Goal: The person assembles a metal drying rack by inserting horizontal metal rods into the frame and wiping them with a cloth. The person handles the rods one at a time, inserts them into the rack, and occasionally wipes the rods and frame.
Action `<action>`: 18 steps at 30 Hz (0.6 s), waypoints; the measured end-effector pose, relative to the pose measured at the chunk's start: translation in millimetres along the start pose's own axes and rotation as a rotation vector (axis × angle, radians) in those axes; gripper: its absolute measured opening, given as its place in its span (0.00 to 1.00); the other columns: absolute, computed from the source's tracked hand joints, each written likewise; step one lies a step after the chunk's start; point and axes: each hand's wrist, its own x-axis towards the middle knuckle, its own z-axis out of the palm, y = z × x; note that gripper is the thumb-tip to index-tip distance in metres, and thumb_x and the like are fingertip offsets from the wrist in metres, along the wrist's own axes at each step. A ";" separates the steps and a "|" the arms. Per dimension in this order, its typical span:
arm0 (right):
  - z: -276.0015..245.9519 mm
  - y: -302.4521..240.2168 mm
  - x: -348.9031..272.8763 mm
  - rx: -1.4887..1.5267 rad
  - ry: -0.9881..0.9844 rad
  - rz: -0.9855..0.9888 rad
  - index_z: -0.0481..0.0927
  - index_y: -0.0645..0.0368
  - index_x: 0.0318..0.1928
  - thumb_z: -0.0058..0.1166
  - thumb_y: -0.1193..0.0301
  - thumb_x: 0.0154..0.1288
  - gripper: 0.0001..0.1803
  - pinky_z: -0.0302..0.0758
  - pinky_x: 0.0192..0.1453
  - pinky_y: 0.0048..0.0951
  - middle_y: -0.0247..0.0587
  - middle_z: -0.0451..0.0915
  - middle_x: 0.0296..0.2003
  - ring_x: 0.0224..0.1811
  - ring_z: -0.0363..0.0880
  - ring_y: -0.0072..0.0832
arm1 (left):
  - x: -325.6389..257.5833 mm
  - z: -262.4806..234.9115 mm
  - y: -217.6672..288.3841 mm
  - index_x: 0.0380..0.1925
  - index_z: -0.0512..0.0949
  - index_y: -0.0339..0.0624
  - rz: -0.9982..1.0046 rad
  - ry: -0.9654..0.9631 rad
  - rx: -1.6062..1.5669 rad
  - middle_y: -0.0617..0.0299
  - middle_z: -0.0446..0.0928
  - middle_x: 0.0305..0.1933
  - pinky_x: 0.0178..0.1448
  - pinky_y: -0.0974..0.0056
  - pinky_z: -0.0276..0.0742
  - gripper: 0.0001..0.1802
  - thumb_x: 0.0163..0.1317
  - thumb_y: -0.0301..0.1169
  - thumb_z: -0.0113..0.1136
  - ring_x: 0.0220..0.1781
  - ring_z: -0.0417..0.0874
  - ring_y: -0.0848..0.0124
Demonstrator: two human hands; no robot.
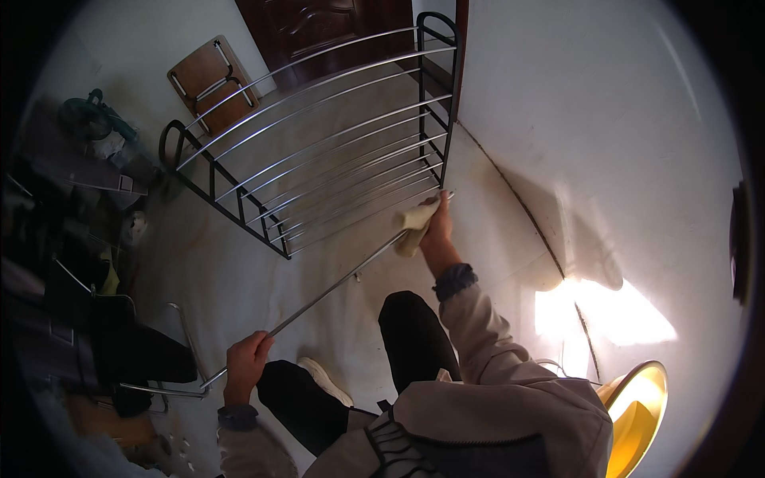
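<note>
A thin metal rod (335,287) slants across in front of me, rising from lower left to upper right. My left hand (246,365) is closed around its lower part. Near the upper end, my right hand (437,231) is closed on a pale yellow cloth (409,221) folded about the rod. The rod's tip sticks out a little past that hand. Just beyond stands a shoe rack (239,210) with black end frames and several curved silver bars; its near right corner is close to my right hand.
A folded wooden chair (195,72) leans by the dark red door (335,32). Dark furniture with metal legs (182,327) and a green fan (88,118) line the left. A yellow basin (649,406) stands at right by the white wall (606,143).
</note>
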 end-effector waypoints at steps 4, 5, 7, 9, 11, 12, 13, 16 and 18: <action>-21.0 -19.3 36.5 -0.043 0.019 -0.057 0.75 0.57 0.46 0.55 0.44 0.70 0.27 0.80 0.46 0.39 0.39 0.77 0.36 0.39 0.79 0.34 | -10.8 -6.2 -13.0 0.38 0.80 0.38 0.040 0.013 -0.006 0.48 0.77 0.27 0.31 0.56 0.72 0.09 0.67 0.33 0.63 0.26 0.79 0.51; -24.8 -21.2 40.6 -0.021 0.070 -0.023 0.76 0.57 0.47 0.55 0.44 0.70 0.27 0.80 0.47 0.39 0.39 0.77 0.37 0.39 0.80 0.34 | -10.5 -5.3 -15.4 0.38 0.79 0.38 0.070 0.034 -0.025 0.48 0.76 0.25 0.30 0.57 0.71 0.09 0.67 0.32 0.63 0.24 0.77 0.52; -27.4 -21.4 41.6 -0.040 0.020 -0.062 0.75 0.56 0.49 0.53 0.43 0.71 0.27 0.80 0.49 0.41 0.39 0.77 0.40 0.42 0.79 0.35 | -8.4 -4.5 -19.5 0.38 0.79 0.37 0.102 0.051 -0.045 0.48 0.75 0.24 0.30 0.58 0.70 0.08 0.67 0.32 0.63 0.23 0.76 0.57; -25.9 -24.0 38.8 -0.047 0.022 -0.059 0.74 0.55 0.51 0.52 0.42 0.71 0.28 0.79 0.52 0.42 0.40 0.76 0.44 0.46 0.79 0.36 | -8.7 -8.4 -23.7 0.38 0.80 0.37 0.051 -0.012 -0.088 0.49 0.74 0.23 0.30 0.60 0.69 0.08 0.67 0.31 0.63 0.22 0.74 0.63; -24.1 -31.0 37.7 -0.056 0.035 -0.114 0.73 0.55 0.53 0.51 0.41 0.71 0.30 0.79 0.54 0.45 0.40 0.75 0.48 0.50 0.78 0.37 | -11.1 -16.9 -29.4 0.38 0.80 0.36 -0.099 -0.153 -0.137 0.51 0.72 0.22 0.29 0.62 0.68 0.08 0.68 0.31 0.63 0.22 0.71 0.70; -23.9 -33.2 37.6 -0.035 0.005 -0.136 0.72 0.54 0.56 0.48 0.39 0.71 0.32 0.77 0.57 0.47 0.40 0.73 0.51 0.54 0.76 0.39 | -12.0 -19.4 -32.0 0.38 0.81 0.36 -0.071 -0.167 -0.175 0.51 0.73 0.22 0.30 0.62 0.69 0.09 0.68 0.31 0.63 0.21 0.71 0.68; -24.2 -35.7 38.3 -0.041 0.031 -0.126 0.71 0.54 0.57 0.48 0.39 0.72 0.32 0.77 0.58 0.48 0.40 0.73 0.51 0.54 0.76 0.39 | -12.6 -21.4 -34.6 0.39 0.81 0.36 -0.066 -0.176 -0.191 0.51 0.73 0.22 0.30 0.62 0.69 0.09 0.68 0.32 0.62 0.21 0.70 0.67; -29.9 -34.1 39.5 -0.055 0.024 -0.159 0.70 0.53 0.58 0.45 0.38 0.72 0.33 0.76 0.58 0.48 0.40 0.74 0.51 0.53 0.76 0.41 | -12.8 -20.1 -38.9 0.40 0.81 0.36 -0.072 -0.168 -0.196 0.50 0.75 0.22 0.30 0.61 0.70 0.10 0.69 0.34 0.62 0.21 0.71 0.63; -36.5 -27.4 40.2 -0.048 0.023 -0.117 0.70 0.53 0.59 0.43 0.37 0.73 0.33 0.77 0.58 0.49 0.40 0.74 0.52 0.53 0.76 0.41 | -11.0 -16.7 -39.2 0.40 0.81 0.36 -0.084 -0.160 -0.142 0.48 0.76 0.24 0.32 0.60 0.71 0.12 0.69 0.35 0.61 0.22 0.73 0.60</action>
